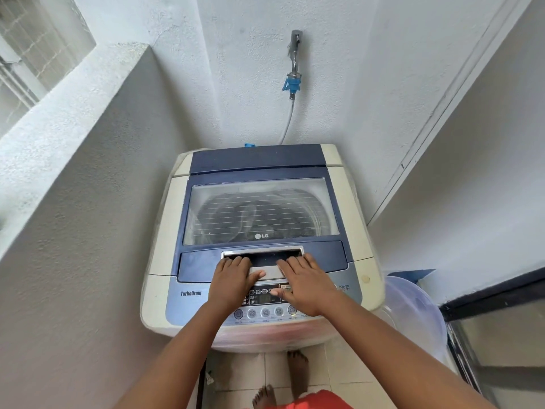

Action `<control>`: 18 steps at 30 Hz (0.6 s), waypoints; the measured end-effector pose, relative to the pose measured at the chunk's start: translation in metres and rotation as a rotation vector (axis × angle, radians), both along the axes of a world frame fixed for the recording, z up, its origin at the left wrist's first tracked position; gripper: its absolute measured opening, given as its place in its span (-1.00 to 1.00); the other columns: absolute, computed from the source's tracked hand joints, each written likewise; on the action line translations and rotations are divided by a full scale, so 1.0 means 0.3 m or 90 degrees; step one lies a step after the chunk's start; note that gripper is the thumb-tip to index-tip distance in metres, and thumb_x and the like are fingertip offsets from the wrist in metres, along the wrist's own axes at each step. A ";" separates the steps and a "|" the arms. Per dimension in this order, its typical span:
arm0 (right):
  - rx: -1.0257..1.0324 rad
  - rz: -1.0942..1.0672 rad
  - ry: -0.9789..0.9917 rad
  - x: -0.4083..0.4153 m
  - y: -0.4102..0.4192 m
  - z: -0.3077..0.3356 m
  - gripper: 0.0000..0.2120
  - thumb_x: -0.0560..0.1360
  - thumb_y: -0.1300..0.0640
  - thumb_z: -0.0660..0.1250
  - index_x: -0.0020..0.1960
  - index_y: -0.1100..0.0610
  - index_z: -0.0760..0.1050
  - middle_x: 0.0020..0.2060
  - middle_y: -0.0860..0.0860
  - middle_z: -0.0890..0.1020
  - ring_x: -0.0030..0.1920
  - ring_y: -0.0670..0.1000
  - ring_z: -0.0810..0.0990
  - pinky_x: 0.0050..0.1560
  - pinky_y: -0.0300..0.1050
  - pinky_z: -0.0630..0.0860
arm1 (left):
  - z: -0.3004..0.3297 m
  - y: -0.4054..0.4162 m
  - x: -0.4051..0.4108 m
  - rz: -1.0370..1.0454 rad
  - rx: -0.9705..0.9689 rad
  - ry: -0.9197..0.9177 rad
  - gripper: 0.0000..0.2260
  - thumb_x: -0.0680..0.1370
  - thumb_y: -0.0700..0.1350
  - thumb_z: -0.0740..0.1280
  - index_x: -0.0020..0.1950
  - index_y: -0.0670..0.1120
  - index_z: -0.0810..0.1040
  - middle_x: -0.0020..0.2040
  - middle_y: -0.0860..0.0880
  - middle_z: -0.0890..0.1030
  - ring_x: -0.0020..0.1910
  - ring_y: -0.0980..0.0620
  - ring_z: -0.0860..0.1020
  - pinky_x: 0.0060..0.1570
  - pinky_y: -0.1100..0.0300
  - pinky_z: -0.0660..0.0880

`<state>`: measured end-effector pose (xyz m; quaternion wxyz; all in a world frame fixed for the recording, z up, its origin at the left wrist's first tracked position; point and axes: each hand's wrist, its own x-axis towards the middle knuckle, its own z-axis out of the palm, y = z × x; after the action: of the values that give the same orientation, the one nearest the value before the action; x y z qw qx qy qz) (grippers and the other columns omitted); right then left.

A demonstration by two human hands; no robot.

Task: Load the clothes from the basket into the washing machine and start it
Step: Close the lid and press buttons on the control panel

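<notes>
Nearest, at 6 o'clock, bare forearms reach forward; the left hand point(231, 277) and right hand point(303, 280) lie side by side, fingers hooked into the silver handle recess point(262, 255) of the closed blue glass-windowed lid point(259, 214) on the cream top-loading washing machine point(160, 246). Likely opening the lid; next, lift upward. Basket at 3 o'clock, contents unseen.

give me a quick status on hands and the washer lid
Both hands, left hand and right hand, fingers in lid handle. Washing machine lid shut. Basket not identifiable. Nothing blocking lid.
</notes>
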<state>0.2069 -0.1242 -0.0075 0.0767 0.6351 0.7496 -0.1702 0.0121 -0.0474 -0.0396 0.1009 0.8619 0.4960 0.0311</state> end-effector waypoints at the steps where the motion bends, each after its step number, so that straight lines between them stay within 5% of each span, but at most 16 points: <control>1: 0.004 -0.002 0.003 0.003 -0.003 -0.007 -0.04 0.37 -0.45 -0.36 0.60 0.09 -0.04 0.46 0.07 0.25 0.50 0.11 0.14 0.56 0.07 -0.17 | -0.004 0.000 -0.001 0.000 -0.013 -0.005 -0.12 0.37 0.51 -0.45 -0.05 -0.04 0.45 -0.10 0.01 0.55 -0.04 -0.07 0.51 0.26 0.05 0.29; 8: 0.082 0.001 0.050 0.029 -0.080 -0.076 -0.24 0.58 -0.36 -0.15 0.61 0.04 -0.20 0.61 -0.01 -0.11 0.58 -0.03 -0.25 0.53 -0.07 -0.32 | -0.008 0.003 -0.019 -0.014 -0.066 -0.062 -0.19 0.42 0.52 -0.27 0.07 0.02 0.55 -0.04 0.09 0.56 0.03 -0.01 0.49 0.28 0.12 0.10; 18: 0.227 -0.086 -0.012 0.167 -0.331 -0.142 -0.40 0.62 -0.21 0.04 0.57 0.06 0.19 0.55 0.06 0.23 0.56 0.11 0.12 0.49 0.18 0.07 | -0.004 0.001 -0.031 -0.037 -0.088 -0.112 -0.17 0.42 0.53 -0.26 0.13 0.02 0.56 -0.04 0.12 0.53 0.06 0.00 0.49 0.34 0.11 0.07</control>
<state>0.2569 -0.2235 -0.0501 -0.0415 0.6888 0.7229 -0.0337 0.0027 -0.0470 -0.0406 0.2039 0.8609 0.4609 0.0693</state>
